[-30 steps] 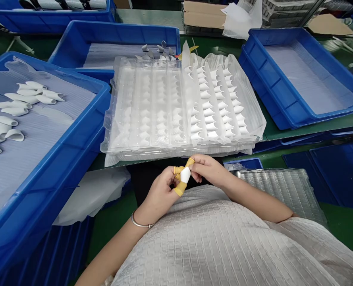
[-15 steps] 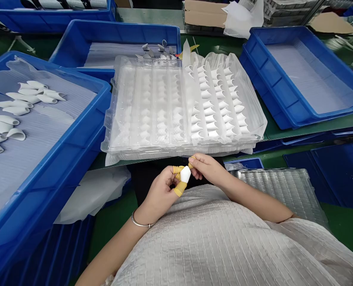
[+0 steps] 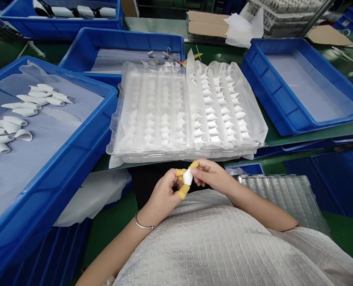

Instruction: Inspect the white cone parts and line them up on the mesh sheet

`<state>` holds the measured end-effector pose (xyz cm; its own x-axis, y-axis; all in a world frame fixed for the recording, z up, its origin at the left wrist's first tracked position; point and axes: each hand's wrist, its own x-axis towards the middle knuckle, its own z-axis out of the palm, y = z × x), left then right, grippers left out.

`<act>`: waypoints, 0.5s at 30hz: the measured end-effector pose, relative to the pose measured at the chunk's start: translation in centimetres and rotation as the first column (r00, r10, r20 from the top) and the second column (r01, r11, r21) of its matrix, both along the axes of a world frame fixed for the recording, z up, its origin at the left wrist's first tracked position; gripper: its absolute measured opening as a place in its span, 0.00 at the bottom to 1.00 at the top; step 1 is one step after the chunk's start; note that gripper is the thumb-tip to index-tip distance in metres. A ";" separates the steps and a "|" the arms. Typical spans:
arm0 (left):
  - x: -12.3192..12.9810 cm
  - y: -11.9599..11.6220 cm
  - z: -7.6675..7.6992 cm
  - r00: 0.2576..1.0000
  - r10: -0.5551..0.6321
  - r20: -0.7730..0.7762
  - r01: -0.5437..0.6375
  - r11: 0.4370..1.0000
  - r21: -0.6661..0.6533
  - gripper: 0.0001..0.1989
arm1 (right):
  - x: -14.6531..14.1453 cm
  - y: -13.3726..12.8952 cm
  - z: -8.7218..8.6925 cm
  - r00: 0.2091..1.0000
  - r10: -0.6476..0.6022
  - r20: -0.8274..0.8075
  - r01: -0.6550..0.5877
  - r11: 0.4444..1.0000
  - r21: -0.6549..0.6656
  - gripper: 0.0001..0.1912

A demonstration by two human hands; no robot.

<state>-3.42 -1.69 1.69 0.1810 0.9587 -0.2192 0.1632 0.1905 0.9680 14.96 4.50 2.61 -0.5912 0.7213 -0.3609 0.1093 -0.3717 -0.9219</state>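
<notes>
A small white piece (image 3: 188, 177) is pinched between the yellow-covered fingers of my left hand (image 3: 170, 186), just in front of my body. My right hand (image 3: 207, 173) touches the upper right side of that piece with its fingertips; one of them wears a yellow cover. Whether the right fingers grip it is unclear. Beyond both hands lies a clear plastic tray (image 3: 152, 153). Its right half shows rows of white curved pieces (image 3: 213, 123) among thin white sheets, while the left half is seen through a translucent cover.
At the left, a blue bin (image 3: 72, 153) holds loose white tubular pieces (image 3: 27, 104) on a pale sheet. Another blue bin (image 3: 283, 95) stands at the right. An upper blue bin (image 3: 128, 39) holds small grey pieces. Clear ridged trays (image 3: 283, 194) lie low at the right.
My right fingers have come onto the white piece, the covered fingertip now at its top. The whole view has shifted slightly, with the bins and tray lower in it.
</notes>
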 end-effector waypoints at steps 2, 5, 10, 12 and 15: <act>-0.1 0.1 0.2 1.000 -0.002 -0.018 0.003 0.999 0.034 0.09 | -0.1 -0.1 0.6 0.999 0.025 0.021 -0.025 0.999 0.024 0.15; -0.7 0.3 0.6 1.000 0.008 0.009 -0.009 0.997 0.082 0.17 | -0.1 0.8 2.6 0.995 0.076 0.060 -0.083 0.990 0.118 0.15; -3.1 0.5 0.8 0.999 0.038 0.009 -0.039 0.984 0.174 0.19 | -2.7 7.2 8.9 0.988 0.074 0.133 -0.115 0.933 0.341 0.16; -4.6 0.2 1.0 0.996 0.070 -0.050 -0.060 0.980 0.190 0.17 | -5.2 11.7 10.9 0.985 0.012 0.173 -0.084 0.904 0.418 0.15; -7.2 -0.8 1.8 0.981 0.137 -0.139 -0.108 0.974 0.199 0.14 | -9.6 19.6 11.6 0.979 -0.109 0.172 0.021 0.893 0.449 0.11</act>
<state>-10.66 -2.48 3.47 0.0386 0.9982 -0.0465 0.2968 0.0330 0.9544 5.38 24.08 14.16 -0.4909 0.8661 -0.0939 0.2862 0.0586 -0.9564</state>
